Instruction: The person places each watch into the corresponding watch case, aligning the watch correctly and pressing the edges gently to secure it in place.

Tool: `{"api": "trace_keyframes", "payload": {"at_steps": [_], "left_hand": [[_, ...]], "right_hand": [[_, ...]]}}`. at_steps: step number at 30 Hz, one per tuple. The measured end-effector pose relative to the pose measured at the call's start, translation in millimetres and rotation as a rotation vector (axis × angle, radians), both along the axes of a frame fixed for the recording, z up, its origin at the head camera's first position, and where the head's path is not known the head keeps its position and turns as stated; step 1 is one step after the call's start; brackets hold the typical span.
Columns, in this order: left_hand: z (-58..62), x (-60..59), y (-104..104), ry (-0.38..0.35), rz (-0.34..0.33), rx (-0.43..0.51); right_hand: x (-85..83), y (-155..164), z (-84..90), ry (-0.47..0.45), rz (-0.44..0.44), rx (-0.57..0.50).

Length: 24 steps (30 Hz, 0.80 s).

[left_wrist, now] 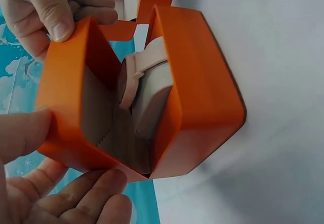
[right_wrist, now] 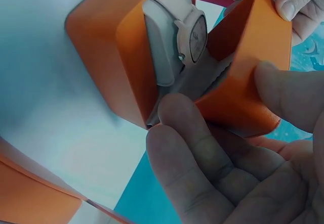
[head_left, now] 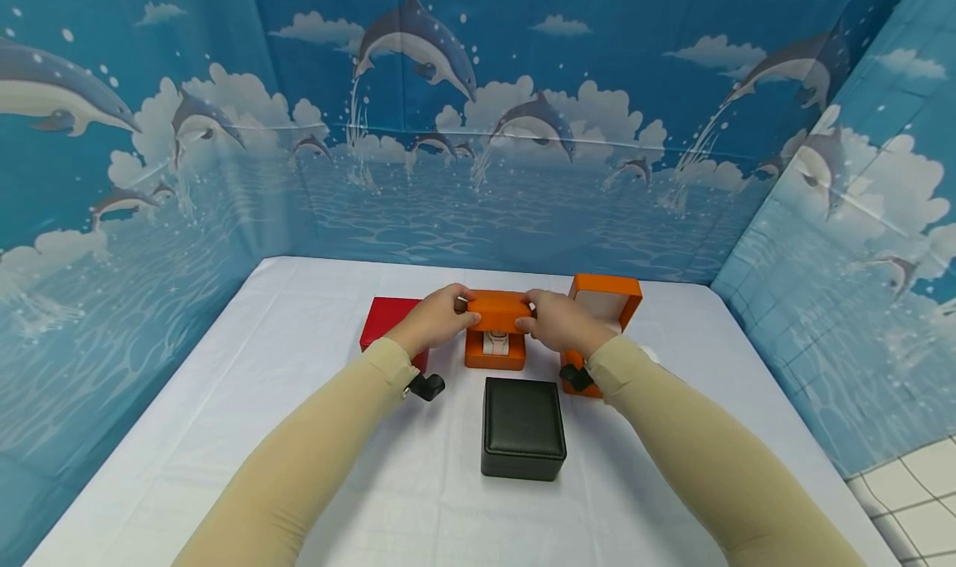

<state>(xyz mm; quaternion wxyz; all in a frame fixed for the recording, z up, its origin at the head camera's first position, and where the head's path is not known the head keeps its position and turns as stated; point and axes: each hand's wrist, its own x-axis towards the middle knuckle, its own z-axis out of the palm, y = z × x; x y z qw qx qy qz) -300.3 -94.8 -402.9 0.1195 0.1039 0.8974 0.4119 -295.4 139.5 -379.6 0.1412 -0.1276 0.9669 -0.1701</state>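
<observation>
Both hands meet on one orange watch box (head_left: 495, 334), whose half-raised lid (head_left: 498, 310) hides most of the inside from the head camera; only a pale sliver of the watch (head_left: 496, 343) shows under it. The left hand (head_left: 436, 318) pinches the lid's left end, thumb on top and fingers curled beneath. The right hand (head_left: 562, 321) pinches the right end the same way. In the right wrist view the watch (right_wrist: 191, 33) sits wrapped round a pale cushion (right_wrist: 163, 42), its dial facing the lid's lining.

Just left of the left hand lies a red box (head_left: 384, 321), partly covered by that wrist. Behind the right hand stands a second orange box (head_left: 607, 305), open, its base cut off by the forearm. Nearer the person, between the sleeves, sits a shut black box (head_left: 521, 427) on the white table (head_left: 246, 401).
</observation>
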Motion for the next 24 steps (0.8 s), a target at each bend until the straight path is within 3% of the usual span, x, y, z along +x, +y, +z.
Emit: {"api": "trace_keyframes", "payload": {"at_steps": [13, 24], "left_hand": [[-5.6, 10.1, 0.9, 0.026, -0.061, -0.099], [-11.4, 17.7, 6.8, 0.087, -0.084, -0.266]], "right_hand": [[13.0, -0.4, -10.4, 0.025, 0.020, -0.006], [16.5, -1.5, -22.0, 0.030, 0.035, 0.012]]}}
